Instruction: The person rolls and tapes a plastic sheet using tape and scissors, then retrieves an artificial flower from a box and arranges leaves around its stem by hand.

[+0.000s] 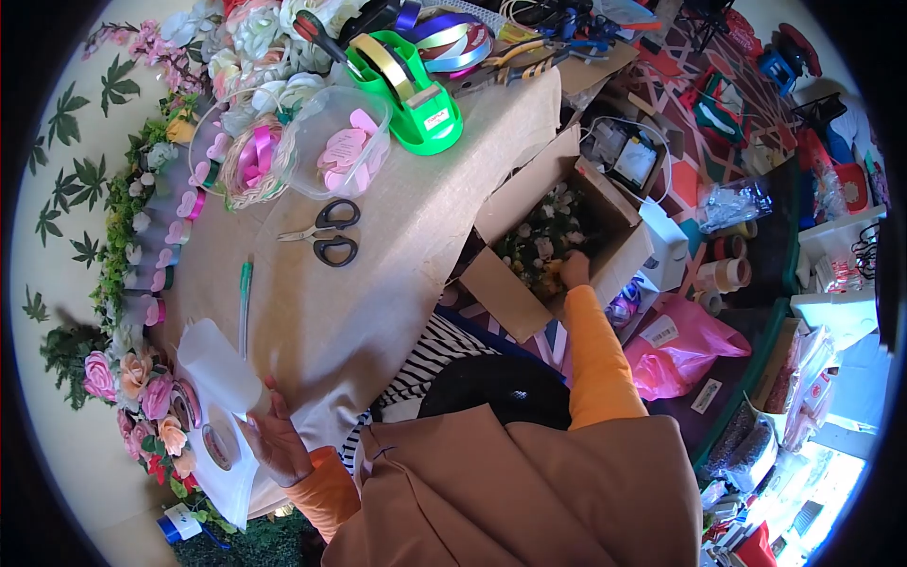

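Observation:
At the lower left, my left hand (281,449) holds the lower end of a curled white paper piece (219,364), thumb in front and fingers partly behind it. My right hand (574,271) reaches into an open cardboard box (510,291) and is closed at the artificial flowers (543,248), white with green leaves and some yellow; its fingertips are partly hidden. A pen with a green cap (246,302) lies on the table beside the white paper. Black-handled scissors (331,232) lie farther up, partly spread.
A green tape dispenser (430,118) and a clear plastic tub with pink tags (350,156) stand at the far side. A woven basket (253,170) holds pink ribbon. Tape rolls (219,444) lie at lower left. A pink plastic bag (675,350) lies right of the box.

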Tool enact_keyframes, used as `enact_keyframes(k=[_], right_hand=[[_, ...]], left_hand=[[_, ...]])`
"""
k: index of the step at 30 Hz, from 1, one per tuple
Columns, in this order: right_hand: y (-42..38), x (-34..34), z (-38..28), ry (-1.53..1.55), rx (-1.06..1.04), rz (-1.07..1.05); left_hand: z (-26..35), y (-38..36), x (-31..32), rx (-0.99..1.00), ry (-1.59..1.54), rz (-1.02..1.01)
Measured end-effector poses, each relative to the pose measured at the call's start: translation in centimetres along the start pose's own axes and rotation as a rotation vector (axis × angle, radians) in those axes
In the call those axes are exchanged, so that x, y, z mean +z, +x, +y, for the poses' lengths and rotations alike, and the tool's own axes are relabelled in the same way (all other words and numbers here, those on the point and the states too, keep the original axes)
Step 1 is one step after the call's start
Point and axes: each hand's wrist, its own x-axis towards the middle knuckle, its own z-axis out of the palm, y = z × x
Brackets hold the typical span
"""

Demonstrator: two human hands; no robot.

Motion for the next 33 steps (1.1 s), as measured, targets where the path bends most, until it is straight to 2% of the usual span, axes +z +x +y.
enact_keyframes(k=[1,2,3,7,9,10,12,13,14,16,17,18,20,21,22,24,25,26,28,30,32,33], right_hand=[[0.6,-0.5,1.0,0.049,-0.055,0.153],[1.3,-1.1,1.8,0.098,-0.111,0.307],[1.8,-2.4,1.8,0.166,-0.106,0.302],[3.1,-8.0,0.9,0.35,-0.059,0.285],[2.3,-11.6,-0.9,0.482,0.063,0.123],[2.2,-12.5,-1.4,0.479,0.057,0.123],[2.3,-13.8,-1.8,0.627,0.062,-0.01],[2.9,-14.0,-1.5,0.717,0.037,-0.145],[3.0,-14.0,-1.6,0.713,0.029,-0.148],[1.0,-15.6,-4.6,1.242,0.05,-0.381],[0.2,-16.4,-5.8,1.264,-0.031,-0.464],[-3.8,-19.0,-10.3,1.263,0.079,-0.351],[-0.9,-17.4,-8.8,1.457,-0.184,-0.569],[-2.2,-18.2,-10.6,1.5,-0.187,-0.54],[-0.4,-17.7,-10.4,1.547,-0.353,-0.763],[-1.6,-17.9,-13.8,1.597,-0.564,-0.852],[-3.4,-18.1,-16.1,1.704,-0.575,-0.876],[-5.8,-19.7,-18.9,1.699,-0.653,-1.063],[-7.2,-20.0,-21.6,1.669,-0.545,-1.194],[-9.7,-19.4,-24.2,1.613,-0.524,-0.913],[-8.1,-16.9,-24.2,1.632,-0.504,-1.236],[-11.2,-16.9,-26.3,1.33,-1.011,-0.635]], left_hand=[[0.2,0.1,0.3,0.004,0.001,0.003],[0.4,0.1,0.5,0.069,0.156,-0.045],[0.5,0.2,0.7,0.134,0.311,-0.093],[1.4,0.8,0.8,0.195,0.499,-0.063],[1.8,1.2,0.3,0.244,0.657,0.032],[1.9,1.4,0.4,0.246,0.654,0.038],[2.2,1.8,0.8,0.245,0.68,0.089],[2.5,1.9,0.8,0.261,0.723,0.101],[2.7,2.1,0.6,0.265,0.72,0.108],[2.9,2.3,0.5,0.29,0.764,0.113],[3.0,2.3,0.5,0.298,0.76,0.125],[3.0,2.3,0.6,0.299,0.737,0.125],[3.0,2.3,0.8,0.309,0.712,0.14],[3.1,2.2,0.8,0.278,0.625,0.096],[3.1,2.1,0.6,0.25,0.536,0.051],[3.0,1.9,-0.5,0.242,0.544,0.015],[2.9,1.8,-0.5,0.2,0.437,-0.04],[2.8,1.7,-0.3,0.159,0.329,-0.097],[2.4,1.4,0.2,0.173,0.323,-0.062],[2.4,1.2,0.8,0.101,0.189,-0.155],[2.4,1.0,1.6,0.081,0.203,-0.125],[2.3,0.9,1.7,0.07,0.214,-0.243]])
